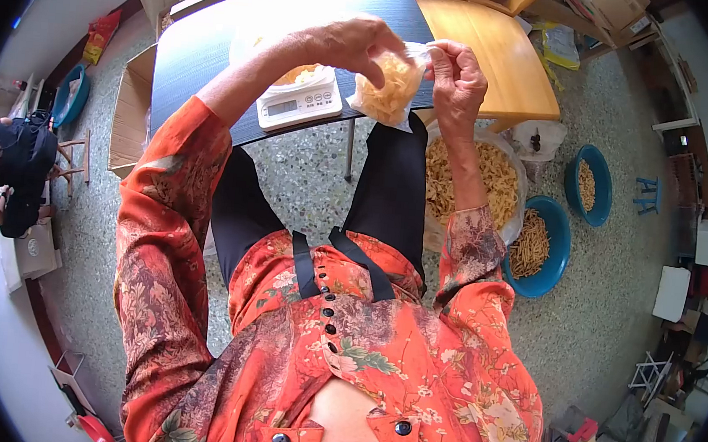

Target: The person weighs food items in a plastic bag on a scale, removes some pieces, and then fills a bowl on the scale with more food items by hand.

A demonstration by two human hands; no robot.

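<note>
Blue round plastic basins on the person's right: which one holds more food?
The nearer blue basin, heaped with thin brown sticks; the farther one holds only few.

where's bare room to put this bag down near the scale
The dark tabletop is bare left of the scale and beyond it; the wooden seat on the right is bare too. Crowded: the floor below it, with the open sack and blue basins.

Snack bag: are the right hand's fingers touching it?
Touching. Head view: fingers of the right hand pinch the top corner of the snack bag; the left hand grips it too.
</note>
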